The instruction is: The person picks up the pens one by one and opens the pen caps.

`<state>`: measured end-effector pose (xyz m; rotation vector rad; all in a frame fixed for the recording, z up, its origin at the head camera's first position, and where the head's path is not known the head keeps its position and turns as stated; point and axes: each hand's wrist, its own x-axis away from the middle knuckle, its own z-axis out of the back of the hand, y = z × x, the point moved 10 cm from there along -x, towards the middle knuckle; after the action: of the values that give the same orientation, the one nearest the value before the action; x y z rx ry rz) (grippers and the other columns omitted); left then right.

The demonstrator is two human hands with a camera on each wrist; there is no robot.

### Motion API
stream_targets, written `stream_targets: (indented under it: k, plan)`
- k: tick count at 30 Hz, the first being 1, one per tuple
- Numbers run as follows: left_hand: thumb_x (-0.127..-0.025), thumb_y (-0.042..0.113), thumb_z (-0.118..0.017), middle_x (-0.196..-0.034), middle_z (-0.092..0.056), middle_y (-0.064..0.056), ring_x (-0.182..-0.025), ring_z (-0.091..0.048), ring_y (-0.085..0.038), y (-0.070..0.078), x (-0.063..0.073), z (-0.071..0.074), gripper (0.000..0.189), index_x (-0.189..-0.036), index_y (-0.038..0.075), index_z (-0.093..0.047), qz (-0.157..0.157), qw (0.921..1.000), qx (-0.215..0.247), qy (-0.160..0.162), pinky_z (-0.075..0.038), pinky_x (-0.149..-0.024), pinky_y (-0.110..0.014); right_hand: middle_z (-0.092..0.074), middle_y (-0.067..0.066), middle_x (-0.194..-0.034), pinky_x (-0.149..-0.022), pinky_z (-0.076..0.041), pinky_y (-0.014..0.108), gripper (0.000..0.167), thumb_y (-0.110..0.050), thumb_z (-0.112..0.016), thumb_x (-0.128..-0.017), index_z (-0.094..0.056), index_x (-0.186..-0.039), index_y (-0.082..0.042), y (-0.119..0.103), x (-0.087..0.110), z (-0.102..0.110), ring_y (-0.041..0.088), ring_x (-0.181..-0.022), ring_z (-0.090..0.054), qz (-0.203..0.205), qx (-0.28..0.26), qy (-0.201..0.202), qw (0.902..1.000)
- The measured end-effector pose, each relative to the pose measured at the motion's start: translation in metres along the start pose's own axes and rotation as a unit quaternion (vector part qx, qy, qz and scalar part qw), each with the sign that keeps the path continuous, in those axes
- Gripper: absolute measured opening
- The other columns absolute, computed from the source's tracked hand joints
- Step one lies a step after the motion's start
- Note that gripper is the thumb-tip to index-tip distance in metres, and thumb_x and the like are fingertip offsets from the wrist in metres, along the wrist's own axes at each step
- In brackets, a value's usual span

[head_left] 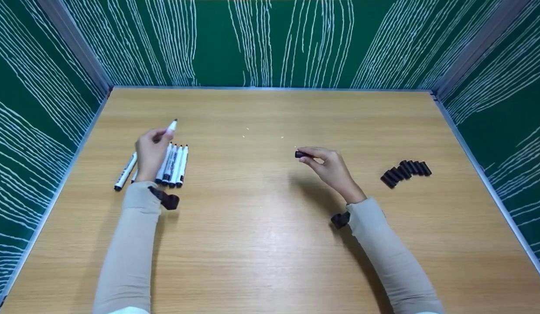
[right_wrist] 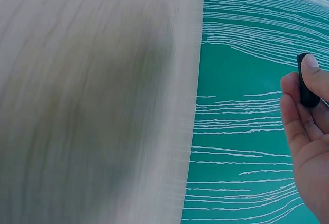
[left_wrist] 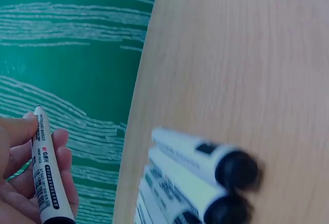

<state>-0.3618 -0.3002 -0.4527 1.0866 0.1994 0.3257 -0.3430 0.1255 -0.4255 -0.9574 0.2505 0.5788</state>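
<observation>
My left hand [head_left: 151, 150] grips a white marker [left_wrist: 47, 172] above the row of markers at the left. Its uncapped dark tip points away from me, and printed text and a barcode show along the barrel. Under and beside that hand, several white markers [head_left: 179, 168] lie side by side, their black ends toward me. Another marker [head_left: 125, 171] lies slanted to the left of the hand. My right hand [head_left: 329, 168] pinches a black marker cap [right_wrist: 307, 82] between thumb and fingers, above the middle of the table. The two hands are well apart.
Several black caps [head_left: 398, 173] lie in a curved row on the wooden table [head_left: 261, 244] at the right. Tiny white specks dot the tabletop near the middle. Green walls [head_left: 215, 43] with white lines enclose the back and sides.
</observation>
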Motion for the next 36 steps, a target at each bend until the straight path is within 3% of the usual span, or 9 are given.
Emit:
stream_targets:
  k: [5,13,20,30,36]
  plan:
    - [-0.097,0.032,-0.056,-0.118,-0.064,-0.013,-0.105,-0.059,-0.022,-0.019,0.0,0.022,0.039,-0.126,0.007,-0.061,0.031,0.9989,-0.024,0.025,-0.049,-0.085,-0.025,-0.07,0.013,-0.113,-0.087,-0.055,0.031,0.028,-0.013,-0.067,-0.088,-0.071,-0.114,-0.005,0.003,0.001,0.0,0.025,-0.102,-0.068,-0.006,0.002,0.0,1.0]
    - [-0.098,0.034,-0.053,-0.117,-0.061,-0.011,-0.089,-0.056,-0.011,-0.042,0.002,0.047,0.041,-0.126,0.007,-0.062,0.05,0.9955,-0.058,0.056,-0.047,-0.072,-0.02,-0.071,0.012,-0.112,-0.087,-0.055,0.032,0.027,-0.013,-0.068,-0.087,-0.071,-0.112,-0.005,0.008,0.004,-0.002,0.025,-0.103,-0.068,-0.018,-0.017,0.001,0.9997]
    - [-0.1,0.033,-0.048,-0.121,-0.058,-0.013,-0.095,-0.053,-0.013,-0.057,0.003,0.055,0.043,-0.131,0.005,-0.057,0.077,0.9935,-0.071,0.044,-0.047,-0.079,-0.022,-0.07,0.013,-0.112,-0.088,-0.054,0.031,0.028,-0.014,-0.068,-0.086,-0.071,-0.112,-0.002,0.009,0.006,-0.002,0.025,-0.103,-0.068,-0.015,-0.015,0.002,0.9998]
    - [-0.097,0.027,-0.056,-0.119,-0.061,-0.014,-0.1,-0.055,-0.019,-0.07,0.002,0.062,0.039,-0.13,0.007,-0.06,0.096,0.9875,-0.103,0.071,-0.045,-0.081,-0.026,-0.07,0.015,-0.112,-0.088,-0.054,0.032,0.028,-0.014,-0.068,-0.087,-0.071,-0.112,-0.002,0.011,0.008,-0.004,0.027,-0.104,-0.068,-0.015,0.002,0.0,0.9999]
    - [-0.098,0.027,-0.054,-0.123,-0.061,-0.014,-0.107,-0.054,-0.023,-0.076,0.002,0.062,0.038,-0.131,0.008,-0.059,0.104,0.9844,-0.124,0.07,-0.046,-0.087,-0.031,-0.07,0.015,-0.112,-0.088,-0.054,0.032,0.029,-0.015,-0.068,-0.087,-0.07,-0.112,0.0,0.014,0.009,-0.005,0.027,-0.104,-0.068,-0.02,0.005,-0.005,0.9998]
